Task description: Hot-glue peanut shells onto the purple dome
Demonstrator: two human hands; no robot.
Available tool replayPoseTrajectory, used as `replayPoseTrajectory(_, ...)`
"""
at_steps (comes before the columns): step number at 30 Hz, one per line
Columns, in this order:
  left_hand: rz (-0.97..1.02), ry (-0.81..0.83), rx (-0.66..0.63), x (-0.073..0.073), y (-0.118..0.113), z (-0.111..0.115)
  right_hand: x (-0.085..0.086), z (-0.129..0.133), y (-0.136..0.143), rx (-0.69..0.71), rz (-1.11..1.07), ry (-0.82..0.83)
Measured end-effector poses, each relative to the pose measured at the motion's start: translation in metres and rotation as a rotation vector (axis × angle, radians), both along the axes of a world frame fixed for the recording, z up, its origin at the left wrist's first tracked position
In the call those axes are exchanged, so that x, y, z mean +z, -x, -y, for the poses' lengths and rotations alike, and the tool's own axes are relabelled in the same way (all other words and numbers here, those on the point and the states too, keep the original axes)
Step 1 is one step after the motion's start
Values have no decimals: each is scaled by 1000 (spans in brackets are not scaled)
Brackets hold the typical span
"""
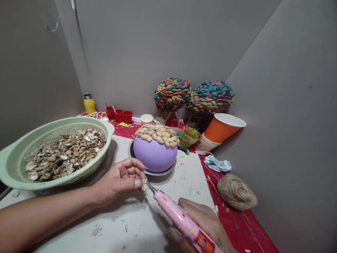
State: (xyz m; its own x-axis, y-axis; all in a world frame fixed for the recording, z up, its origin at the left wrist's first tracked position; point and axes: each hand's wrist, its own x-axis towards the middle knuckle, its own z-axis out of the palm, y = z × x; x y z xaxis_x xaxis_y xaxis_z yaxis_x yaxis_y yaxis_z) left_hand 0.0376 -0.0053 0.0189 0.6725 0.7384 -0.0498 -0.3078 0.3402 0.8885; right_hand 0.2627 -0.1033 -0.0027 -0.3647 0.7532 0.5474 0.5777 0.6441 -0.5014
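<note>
My left hand (122, 179) pinches a peanut shell (144, 183) between thumb and fingers, its pale inner side turned toward the nozzle. A pink hot glue gun (175, 212) is gripped in my right hand (202, 221), its metal tip at the shell. Just beyond my hands, a purple balloon (155, 154) rests in a metal bowl (160, 173). Peanut shells (158, 133) cover the balloon's top in rows. To the left stands a green colander (110, 130) holding many loose peanut shells (71, 151).
Behind the balloon stand a paper cup (146, 119), red cups (119, 115) and a yellow bottle (89, 104). Two multicoloured shell-covered domes (172, 95) lean by the wall. At right are an orange bucket (221, 130), a stained cloth (218, 163) and a twine ball (236, 192).
</note>
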Motion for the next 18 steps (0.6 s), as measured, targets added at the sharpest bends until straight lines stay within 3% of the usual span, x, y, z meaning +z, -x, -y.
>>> replayPoseTrajectory(18, 17, -15, 18, 1, -1, 0, 2, 0, 0, 12, 22, -24)
